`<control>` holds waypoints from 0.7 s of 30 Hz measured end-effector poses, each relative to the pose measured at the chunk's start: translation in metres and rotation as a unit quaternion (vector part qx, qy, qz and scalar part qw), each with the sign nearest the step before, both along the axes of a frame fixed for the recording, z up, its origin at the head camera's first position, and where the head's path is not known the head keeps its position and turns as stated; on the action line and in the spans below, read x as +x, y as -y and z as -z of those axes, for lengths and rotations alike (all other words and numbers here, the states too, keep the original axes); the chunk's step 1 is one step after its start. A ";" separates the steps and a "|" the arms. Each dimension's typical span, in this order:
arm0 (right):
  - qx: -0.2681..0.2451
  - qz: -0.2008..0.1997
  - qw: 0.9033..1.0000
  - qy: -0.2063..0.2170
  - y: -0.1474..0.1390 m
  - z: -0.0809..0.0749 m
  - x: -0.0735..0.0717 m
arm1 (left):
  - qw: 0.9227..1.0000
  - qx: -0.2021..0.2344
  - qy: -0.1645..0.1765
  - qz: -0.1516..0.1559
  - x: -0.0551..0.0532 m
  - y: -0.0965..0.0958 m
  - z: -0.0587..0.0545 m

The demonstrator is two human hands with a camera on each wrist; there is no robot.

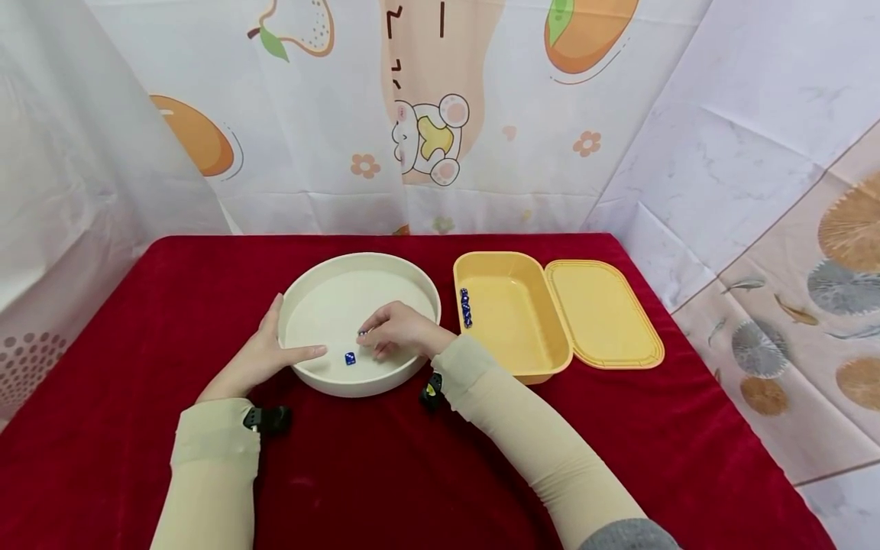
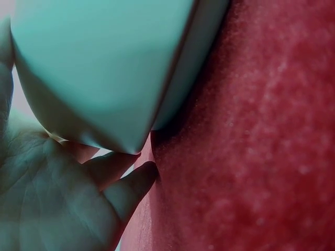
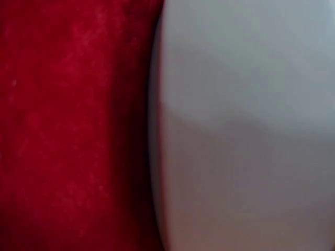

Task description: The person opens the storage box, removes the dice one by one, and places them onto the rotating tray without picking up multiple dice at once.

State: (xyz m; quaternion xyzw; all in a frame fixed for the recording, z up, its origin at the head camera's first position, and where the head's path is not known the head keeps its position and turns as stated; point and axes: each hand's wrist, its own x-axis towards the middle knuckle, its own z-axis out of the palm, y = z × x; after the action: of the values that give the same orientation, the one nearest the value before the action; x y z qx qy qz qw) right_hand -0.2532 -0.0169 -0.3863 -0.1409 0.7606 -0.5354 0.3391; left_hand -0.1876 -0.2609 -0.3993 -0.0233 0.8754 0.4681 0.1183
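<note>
A round white tray (image 1: 344, 386) with a low wall sits on the table. My left hand (image 1: 257, 356) holds its left side, thumb over the rim and fingers along the outer wall; in the left wrist view the fingers (image 2: 128, 188) touch the tray wall (image 2: 104, 63). Inside the tray my right hand (image 1: 399, 330) pinches a small blue die (image 1: 362, 333), mostly covered by the fingertips. Another blue die with white pips (image 1: 350, 358) lies on the tray floor between the hands. The right wrist view shows only the tray wall (image 3: 246, 104) and red cloth, no hand.
To the right of the tray stands an open yellow box (image 1: 516, 321), with several blue dice (image 1: 466, 309) in a row along its left wall. Its yellow lid (image 1: 605, 315) lies flat beside it. Red cloth (image 1: 357, 473) covers the table; printed curtains hang behind.
</note>
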 end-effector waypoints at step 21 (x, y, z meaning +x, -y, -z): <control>0.059 -0.039 0.997 -0.029 0.002 0.002 0.005 | 1.000 -0.004 0.006 -0.004 0.001 0.000 -0.001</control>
State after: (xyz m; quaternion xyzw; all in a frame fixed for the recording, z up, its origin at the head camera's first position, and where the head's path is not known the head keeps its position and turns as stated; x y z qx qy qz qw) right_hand -0.2478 -0.0192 -0.3886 -0.1659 0.7943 -0.4718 0.3450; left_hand -0.1863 -0.2605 -0.3979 -0.0296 0.8764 0.4650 0.1215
